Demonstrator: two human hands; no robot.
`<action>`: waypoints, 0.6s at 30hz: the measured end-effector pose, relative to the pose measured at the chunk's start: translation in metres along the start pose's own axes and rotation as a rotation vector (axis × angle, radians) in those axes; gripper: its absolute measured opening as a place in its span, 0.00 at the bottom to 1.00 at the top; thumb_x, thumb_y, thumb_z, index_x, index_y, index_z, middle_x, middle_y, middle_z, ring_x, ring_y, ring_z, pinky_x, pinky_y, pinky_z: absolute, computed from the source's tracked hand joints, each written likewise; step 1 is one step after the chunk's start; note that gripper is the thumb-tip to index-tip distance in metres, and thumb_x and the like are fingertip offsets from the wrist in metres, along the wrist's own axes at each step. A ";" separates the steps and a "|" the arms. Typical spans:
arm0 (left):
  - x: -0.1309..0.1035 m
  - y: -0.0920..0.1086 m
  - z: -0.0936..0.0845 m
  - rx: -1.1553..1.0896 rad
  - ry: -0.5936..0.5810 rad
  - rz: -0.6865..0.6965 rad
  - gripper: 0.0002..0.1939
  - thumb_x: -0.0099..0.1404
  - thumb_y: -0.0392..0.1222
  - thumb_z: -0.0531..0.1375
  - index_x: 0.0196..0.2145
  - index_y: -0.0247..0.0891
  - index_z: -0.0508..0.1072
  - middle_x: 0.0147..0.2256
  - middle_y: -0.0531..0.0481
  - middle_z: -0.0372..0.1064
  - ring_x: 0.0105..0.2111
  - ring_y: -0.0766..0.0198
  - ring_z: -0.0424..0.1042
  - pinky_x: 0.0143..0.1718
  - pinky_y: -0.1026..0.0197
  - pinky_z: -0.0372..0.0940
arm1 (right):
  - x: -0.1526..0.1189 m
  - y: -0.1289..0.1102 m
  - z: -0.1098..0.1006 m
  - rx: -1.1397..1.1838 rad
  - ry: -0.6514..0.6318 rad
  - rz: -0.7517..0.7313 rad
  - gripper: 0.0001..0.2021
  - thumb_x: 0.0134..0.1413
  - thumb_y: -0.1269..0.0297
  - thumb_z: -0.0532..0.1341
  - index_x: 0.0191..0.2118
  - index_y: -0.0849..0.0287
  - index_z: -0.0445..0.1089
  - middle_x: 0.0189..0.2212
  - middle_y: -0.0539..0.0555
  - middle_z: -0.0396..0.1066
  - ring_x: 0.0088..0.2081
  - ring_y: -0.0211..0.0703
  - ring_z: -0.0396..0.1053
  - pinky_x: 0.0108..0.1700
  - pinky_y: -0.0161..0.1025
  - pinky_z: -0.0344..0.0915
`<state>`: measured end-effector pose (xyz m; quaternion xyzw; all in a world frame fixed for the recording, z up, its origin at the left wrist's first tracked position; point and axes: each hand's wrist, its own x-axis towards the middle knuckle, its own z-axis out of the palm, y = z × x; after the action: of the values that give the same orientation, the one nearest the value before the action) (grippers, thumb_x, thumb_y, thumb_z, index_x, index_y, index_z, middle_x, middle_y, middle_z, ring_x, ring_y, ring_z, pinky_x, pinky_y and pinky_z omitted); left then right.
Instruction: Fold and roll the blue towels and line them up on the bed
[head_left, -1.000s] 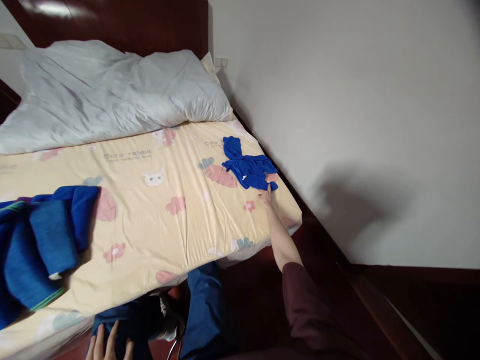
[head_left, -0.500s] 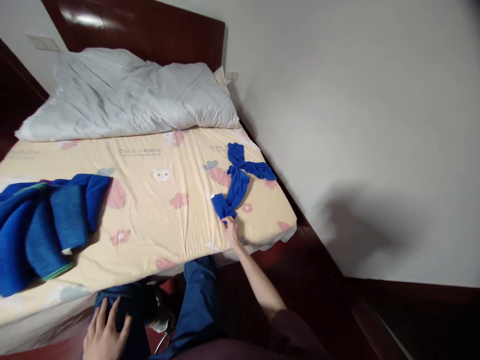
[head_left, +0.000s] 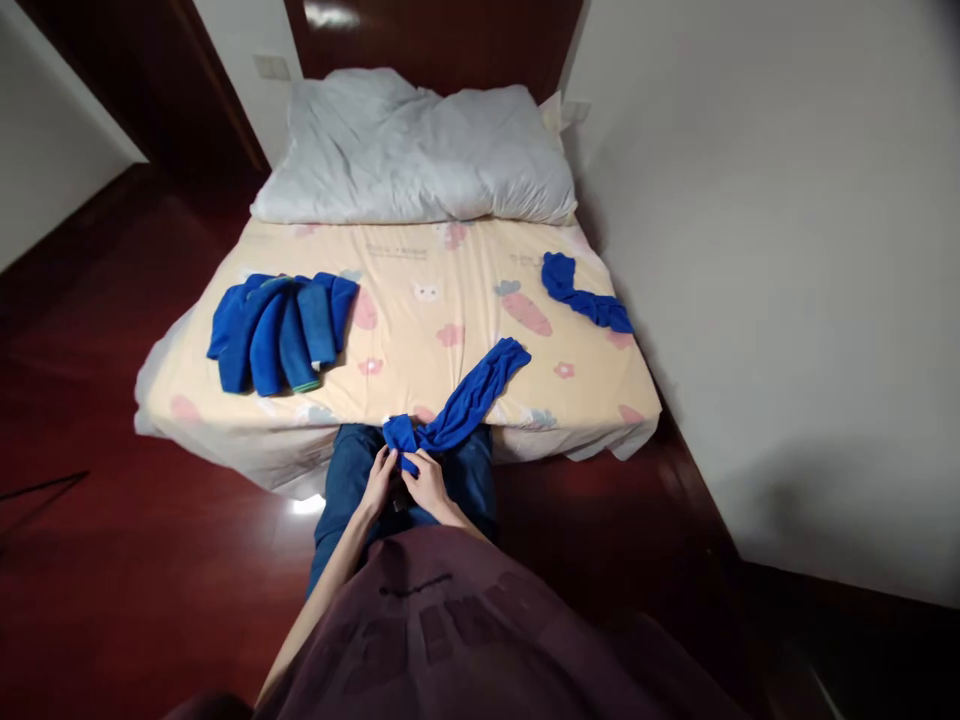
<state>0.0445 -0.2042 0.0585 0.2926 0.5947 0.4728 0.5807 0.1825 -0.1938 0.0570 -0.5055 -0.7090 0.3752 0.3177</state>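
Observation:
A long, crumpled blue cloth reaches from the bed's front edge toward its middle, its near end over my lap. My left hand pinches the left side of that near end. Close beside it, my right hand grips the same end with bent fingers. A second crumpled blue cloth lies by the bed's right edge. On the left part of the bed, several folded blue cloths overlap in a fanned row.
The bed has a yellow patterned sheet, and a grey pillow or quilt lies at its head. A white wall rises on the right. Dark red floor shows on both sides.
The near blue cloth has been drawn toward my lap, away from the other crumpled one. My left hand has left my leg and taken hold of it too. The view has turned left.

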 end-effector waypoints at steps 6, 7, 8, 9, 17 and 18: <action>0.014 0.012 -0.010 -0.225 0.236 -0.053 0.33 0.48 0.54 0.75 0.47 0.34 0.75 0.42 0.42 0.77 0.38 0.59 0.76 0.44 0.56 0.71 | -0.031 -0.025 0.011 -0.117 -0.170 -0.084 0.15 0.69 0.62 0.59 0.55 0.51 0.77 0.45 0.55 0.76 0.43 0.45 0.77 0.49 0.38 0.73; 0.014 0.014 -0.016 -0.224 0.274 -0.029 0.32 0.48 0.53 0.75 0.47 0.34 0.75 0.42 0.43 0.77 0.38 0.59 0.76 0.44 0.57 0.71 | -0.034 -0.027 0.012 -0.131 -0.200 -0.095 0.15 0.69 0.61 0.60 0.56 0.51 0.77 0.45 0.55 0.76 0.43 0.45 0.77 0.48 0.37 0.73; 0.014 0.017 -0.022 -0.222 0.304 -0.001 0.31 0.49 0.53 0.74 0.47 0.34 0.75 0.42 0.44 0.77 0.38 0.59 0.76 0.44 0.57 0.70 | -0.037 -0.028 0.012 -0.143 -0.231 -0.103 0.15 0.69 0.60 0.60 0.57 0.51 0.77 0.45 0.54 0.76 0.43 0.44 0.77 0.48 0.37 0.73; 0.013 0.019 -0.028 -0.218 0.324 0.029 0.30 0.49 0.53 0.74 0.46 0.34 0.75 0.41 0.44 0.77 0.38 0.60 0.75 0.43 0.58 0.70 | -0.040 -0.030 0.012 -0.150 -0.263 -0.110 0.15 0.69 0.60 0.60 0.57 0.50 0.77 0.46 0.54 0.76 0.43 0.44 0.77 0.48 0.37 0.73; -0.015 0.030 -0.079 -0.272 0.290 0.150 0.18 0.48 0.49 0.68 0.33 0.36 0.72 0.30 0.51 0.72 0.31 0.64 0.68 0.36 0.62 0.64 | -0.040 -0.051 0.016 0.097 -0.189 -0.199 0.15 0.72 0.62 0.55 0.52 0.51 0.79 0.47 0.54 0.76 0.49 0.43 0.75 0.56 0.40 0.71; -0.021 0.031 -0.084 -0.274 0.291 0.158 0.16 0.48 0.49 0.67 0.31 0.37 0.71 0.29 0.51 0.71 0.30 0.64 0.66 0.35 0.62 0.63 | -0.034 -0.053 0.013 0.105 -0.103 -0.190 0.16 0.72 0.63 0.53 0.53 0.52 0.78 0.47 0.56 0.76 0.51 0.45 0.74 0.58 0.42 0.71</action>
<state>-0.0394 -0.2294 0.0850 0.1852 0.5777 0.6305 0.4842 0.1560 -0.2403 0.0925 -0.3987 -0.7487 0.4053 0.3410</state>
